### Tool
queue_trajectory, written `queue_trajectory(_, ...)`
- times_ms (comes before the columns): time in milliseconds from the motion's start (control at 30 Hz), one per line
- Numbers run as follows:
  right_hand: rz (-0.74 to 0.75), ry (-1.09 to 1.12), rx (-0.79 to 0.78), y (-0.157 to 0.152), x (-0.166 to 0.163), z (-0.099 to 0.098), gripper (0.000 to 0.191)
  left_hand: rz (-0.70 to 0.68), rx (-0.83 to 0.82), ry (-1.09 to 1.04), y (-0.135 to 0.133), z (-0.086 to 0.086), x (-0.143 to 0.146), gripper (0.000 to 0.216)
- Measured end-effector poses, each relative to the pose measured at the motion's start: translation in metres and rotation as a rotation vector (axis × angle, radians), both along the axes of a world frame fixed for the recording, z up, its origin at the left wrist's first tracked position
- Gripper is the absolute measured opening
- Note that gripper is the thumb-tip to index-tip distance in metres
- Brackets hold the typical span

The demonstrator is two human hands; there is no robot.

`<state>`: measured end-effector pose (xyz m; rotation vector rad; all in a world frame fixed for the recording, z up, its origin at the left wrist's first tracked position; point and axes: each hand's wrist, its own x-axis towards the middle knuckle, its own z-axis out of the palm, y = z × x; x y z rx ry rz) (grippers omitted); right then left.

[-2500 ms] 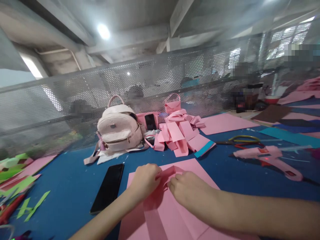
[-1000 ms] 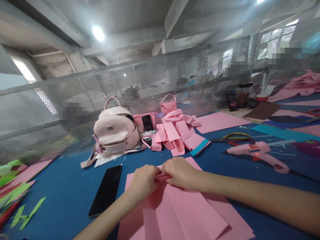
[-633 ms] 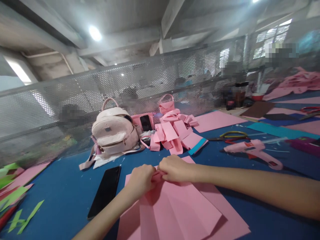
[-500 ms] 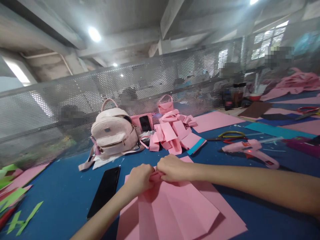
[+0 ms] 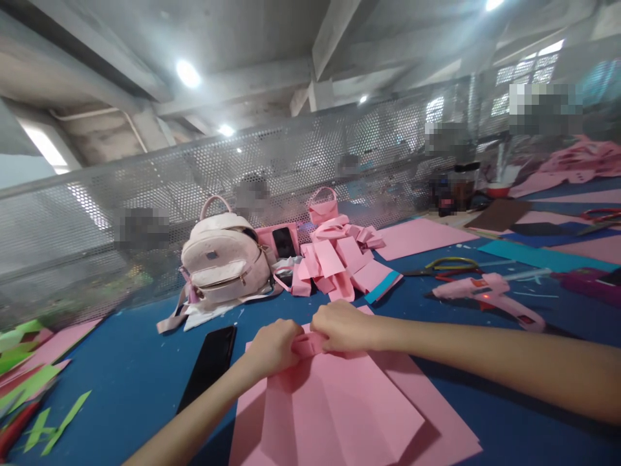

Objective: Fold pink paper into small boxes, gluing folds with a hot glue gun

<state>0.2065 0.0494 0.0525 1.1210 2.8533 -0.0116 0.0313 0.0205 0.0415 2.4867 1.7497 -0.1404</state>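
Note:
A pink paper sheet point(image 5: 334, 408) with fan-like creases lies in front of me on the blue table point(image 5: 126, 375), on top of another pink sheet point(image 5: 436, 421). My left hand point(image 5: 272, 347) and my right hand point(image 5: 343, 327) meet at its far end, both closed and pinching the gathered folds between them. The pinched part is lifted slightly off the table.
A black phone point(image 5: 209, 367) lies just left of the paper. Behind are a pale pink backpack point(image 5: 224, 260), a heap of pink paper pieces point(image 5: 339, 259), scissors point(image 5: 449, 266) and a pink glue gun point(image 5: 488, 292). Green and pink scraps point(image 5: 29, 382) lie far left. A perforated metal screen point(image 5: 242, 175) bounds the table.
Both hands have gathered the sheet's far end from a loose fold into a tight pinch. The creased sheet now fans out toward me. The view shifted slightly.

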Motion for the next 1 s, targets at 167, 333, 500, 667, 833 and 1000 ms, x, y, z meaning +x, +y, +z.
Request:
queue_trajectory(167,-0.022,0.023,0.001,-0.001,-0.008,-0.002,0.013,-0.002,0.013,-0.036,0.005,-0.006,0.007,0.013)
queue_trajectory(333,-0.035,0.003,-0.003,-0.002,-0.009,0.002,0.012,-0.003,0.013,-0.054,0.008,-0.007,0.01,0.009)
queue_trajectory(500,-0.048,-0.016,0.003,-0.009,-0.01,0.006,0.012,0.019,0.03,-0.058,0.001,-0.004,0.011,0.01)
queue_trajectory(667,-0.047,-0.014,0.01,-0.015,-0.008,0.01,0.013,0.031,0.034,-0.056,-0.005,-0.001,0.01,0.01)
queue_trajectory(833,-0.053,-0.049,-0.006,-0.017,0.0,0.011,0.015,0.0,0.021,-0.049,-0.007,0.0,0.001,0.007)
queue_trajectory(1000,-0.016,-0.07,-0.008,-0.022,0.002,0.013,0.017,-0.049,0.008,-0.039,-0.006,0.003,-0.006,0.013)
